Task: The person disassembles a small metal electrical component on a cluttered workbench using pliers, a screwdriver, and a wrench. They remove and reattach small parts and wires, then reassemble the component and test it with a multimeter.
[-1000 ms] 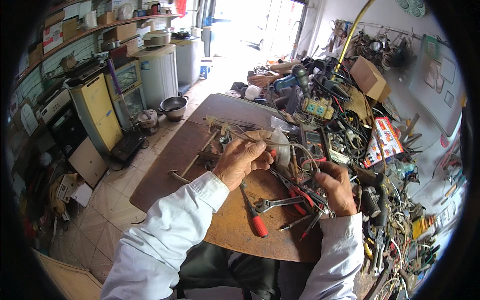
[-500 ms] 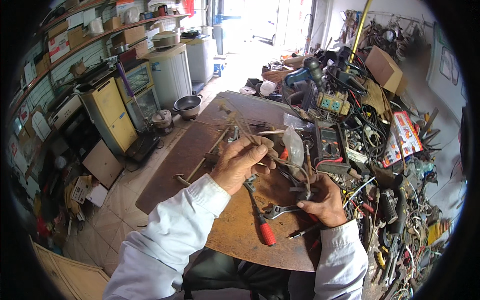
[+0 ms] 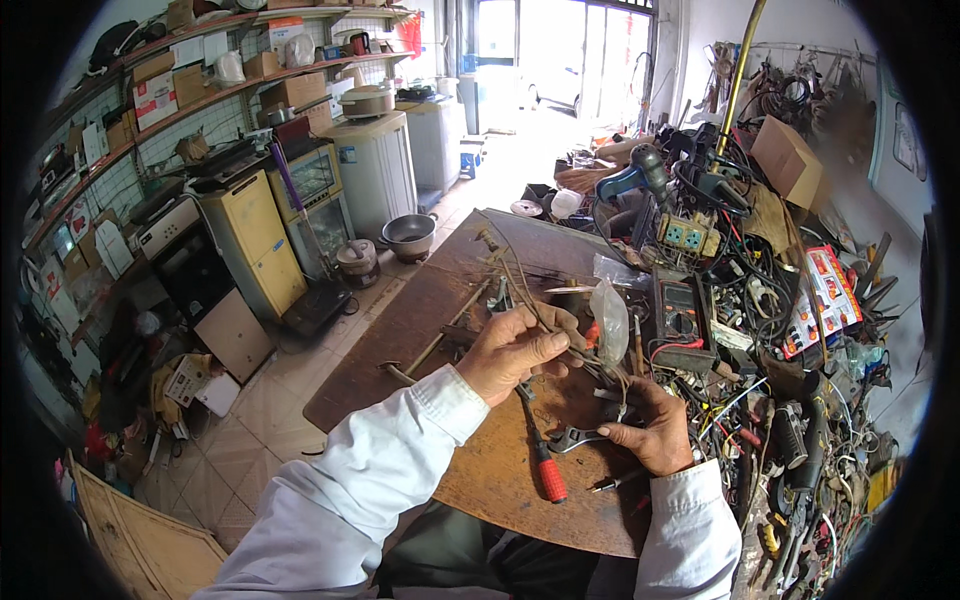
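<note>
My left hand [image 3: 518,350] is closed in a pinch on thin brownish wires [image 3: 517,268] above the workbench [image 3: 490,460]. Their far ends stick up past my fingers and carry small brassy pieces. Toward the right the wires run to my right hand [image 3: 652,428], whose thumb and fingers close around their other end; a small metal part there is partly hidden. Below my hands lie a red-handled screwdriver [image 3: 549,478] and an adjustable wrench [image 3: 572,438]. A clear plastic bag [image 3: 610,318] sits just behind the wires.
A multimeter [image 3: 681,312] lies at the bench's right side, beside a heap of cables, tools and parts [image 3: 770,420]. A power socket block [image 3: 686,236] rests farther back. On the left floor stand a pot [image 3: 409,236] and old appliances [image 3: 252,235].
The whole view has shifted, so the scene sits farther right and lower. Both hands keep hold of the wires, with only slight movement; the wires' upper ends look sharper now.
</note>
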The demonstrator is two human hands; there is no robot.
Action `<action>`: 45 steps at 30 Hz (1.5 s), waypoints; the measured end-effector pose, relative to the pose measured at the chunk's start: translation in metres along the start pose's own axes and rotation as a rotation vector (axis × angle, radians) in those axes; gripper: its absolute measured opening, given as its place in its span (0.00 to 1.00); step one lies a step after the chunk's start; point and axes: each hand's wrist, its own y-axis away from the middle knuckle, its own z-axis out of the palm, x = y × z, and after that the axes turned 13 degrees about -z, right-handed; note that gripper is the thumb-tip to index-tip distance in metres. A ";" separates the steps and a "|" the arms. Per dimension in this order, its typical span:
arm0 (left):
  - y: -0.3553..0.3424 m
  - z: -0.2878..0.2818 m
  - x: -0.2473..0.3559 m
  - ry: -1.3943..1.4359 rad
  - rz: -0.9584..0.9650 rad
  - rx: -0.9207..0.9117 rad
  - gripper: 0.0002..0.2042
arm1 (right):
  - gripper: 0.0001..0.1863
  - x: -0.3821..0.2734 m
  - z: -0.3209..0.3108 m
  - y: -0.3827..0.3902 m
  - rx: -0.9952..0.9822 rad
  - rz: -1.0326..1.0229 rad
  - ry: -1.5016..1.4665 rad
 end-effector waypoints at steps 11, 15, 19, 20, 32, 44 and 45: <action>0.001 0.002 0.001 -0.017 0.013 -0.030 0.11 | 0.36 -0.003 0.002 0.001 -0.011 -0.010 0.043; -0.001 0.000 0.000 -0.020 0.011 -0.008 0.10 | 0.36 0.001 -0.001 0.001 -0.018 -0.065 0.130; -0.003 -0.005 -0.005 0.041 0.011 -0.016 0.10 | 0.34 0.007 0.000 0.004 0.027 -0.036 0.137; -0.001 -0.005 -0.005 0.044 0.004 0.012 0.11 | 0.34 0.011 0.000 0.004 0.019 -0.071 0.180; -0.003 0.000 -0.010 0.045 -0.045 0.034 0.11 | 0.38 -0.010 0.005 0.002 -0.050 -0.159 0.422; -0.004 0.002 -0.013 0.022 -0.004 0.049 0.09 | 0.36 -0.002 0.009 0.003 0.000 -0.080 0.217; -0.004 0.004 -0.013 0.014 0.001 0.063 0.09 | 0.36 -0.003 0.009 0.003 -0.007 -0.072 0.210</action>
